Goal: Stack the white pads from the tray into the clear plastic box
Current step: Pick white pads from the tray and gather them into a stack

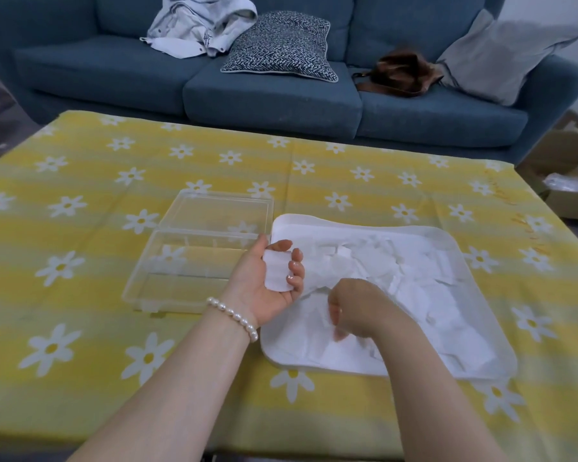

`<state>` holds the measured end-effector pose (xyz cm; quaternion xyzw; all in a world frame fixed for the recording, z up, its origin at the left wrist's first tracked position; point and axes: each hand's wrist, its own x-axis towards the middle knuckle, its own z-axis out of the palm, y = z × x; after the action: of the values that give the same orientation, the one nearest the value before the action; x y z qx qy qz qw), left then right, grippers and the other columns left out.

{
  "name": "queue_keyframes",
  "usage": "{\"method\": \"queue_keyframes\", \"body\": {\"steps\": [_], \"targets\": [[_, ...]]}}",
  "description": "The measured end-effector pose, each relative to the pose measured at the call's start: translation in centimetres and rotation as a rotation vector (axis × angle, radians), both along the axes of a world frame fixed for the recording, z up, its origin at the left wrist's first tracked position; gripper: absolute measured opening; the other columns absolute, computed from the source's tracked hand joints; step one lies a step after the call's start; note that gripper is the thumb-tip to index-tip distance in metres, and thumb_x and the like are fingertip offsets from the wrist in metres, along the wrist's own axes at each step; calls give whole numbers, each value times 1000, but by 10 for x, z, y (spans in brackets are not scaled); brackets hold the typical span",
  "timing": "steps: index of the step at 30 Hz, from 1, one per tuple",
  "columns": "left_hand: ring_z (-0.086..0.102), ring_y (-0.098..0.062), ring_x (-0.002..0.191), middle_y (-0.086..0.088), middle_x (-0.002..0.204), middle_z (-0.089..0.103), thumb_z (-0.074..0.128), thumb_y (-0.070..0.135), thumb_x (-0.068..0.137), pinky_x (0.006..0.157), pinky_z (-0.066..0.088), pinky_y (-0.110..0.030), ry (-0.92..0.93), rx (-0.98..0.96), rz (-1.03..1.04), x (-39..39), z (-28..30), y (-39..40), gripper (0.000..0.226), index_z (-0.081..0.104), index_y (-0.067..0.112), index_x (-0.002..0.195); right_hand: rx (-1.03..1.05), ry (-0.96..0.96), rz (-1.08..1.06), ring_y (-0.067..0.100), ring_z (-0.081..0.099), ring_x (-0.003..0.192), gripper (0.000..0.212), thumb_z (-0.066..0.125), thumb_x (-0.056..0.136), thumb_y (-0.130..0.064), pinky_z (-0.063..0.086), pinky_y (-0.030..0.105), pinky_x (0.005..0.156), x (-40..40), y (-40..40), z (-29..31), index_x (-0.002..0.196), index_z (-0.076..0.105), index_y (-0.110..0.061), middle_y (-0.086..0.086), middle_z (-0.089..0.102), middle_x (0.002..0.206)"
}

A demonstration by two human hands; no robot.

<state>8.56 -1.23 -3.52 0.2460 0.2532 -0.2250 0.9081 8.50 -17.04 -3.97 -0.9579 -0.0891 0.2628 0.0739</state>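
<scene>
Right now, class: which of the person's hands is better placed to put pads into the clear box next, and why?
The left hand. It grips a small stack of pads and sits right beside the open clear box. The right hand is down among the loose pads in the tray, farther from the box.

Head camera looks down, close over table.

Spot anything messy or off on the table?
The white pads lie in a jumbled heap across the tray, overlapping at all angles. The clear plastic box looks empty, lid open. Left hand holds a small stack of pads. Nothing spilled.
</scene>
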Motion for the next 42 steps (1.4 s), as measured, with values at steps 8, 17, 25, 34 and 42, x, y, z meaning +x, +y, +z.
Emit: {"method": "queue_keyframes", "body": {"steps": [8, 17, 25, 34, 42], "targets": [[48, -15, 42, -6, 64, 59, 33, 49, 98, 39, 36, -14, 8, 15, 9, 0, -1, -1, 48, 55, 12, 76, 244, -82, -210, 12, 56, 61, 26, 77, 66, -4, 41, 18, 49, 3, -29, 13, 58, 56, -16, -4, 60, 62], [51, -15, 43, -6, 65, 59, 50, 50, 91, 39, 40, -17, 65, 99, -39, -7, -15, -25, 38, 54, 13, 83, 844, -187, -561, 5, 53, 37, 21, 80, 66, 2, 36, 12, 39, 1, -47, 24, 59, 62, -6, -4, 57, 41], [54, -12, 65, -3, 82, 61, 80, 50, 53, 42, 41, -18, -21, 156, -211, -13, -18, -40, 63, 63, 17, 104, 1039, 22, -515, 6, 50, 41, 21, 77, 69, 4, 37, 18, 45, -2, -37, 26, 62, 62, -10, -4, 56, 43], [64, -15, 66, -3, 73, 70, 75, 8, 70, 53, 45, -21, -14, 190, -119, -12, -17, -32, 28, 64, 15, 94, 895, 42, -544, 8, 52, 47, 15, 76, 72, -2, 40, 22, 48, -1, -34, 24, 68, 65, -13, -4, 59, 52], [66, -15, 60, -2, 67, 70, 64, 5, 80, 53, 49, -21, -75, 133, -30, -8, -13, -27, 11, 65, 16, 77, 1136, -174, -696, 23, 60, 44, 28, 45, 83, 10, 40, 22, 36, -6, -27, 32, 76, 65, -9, 8, 62, 70]]}}
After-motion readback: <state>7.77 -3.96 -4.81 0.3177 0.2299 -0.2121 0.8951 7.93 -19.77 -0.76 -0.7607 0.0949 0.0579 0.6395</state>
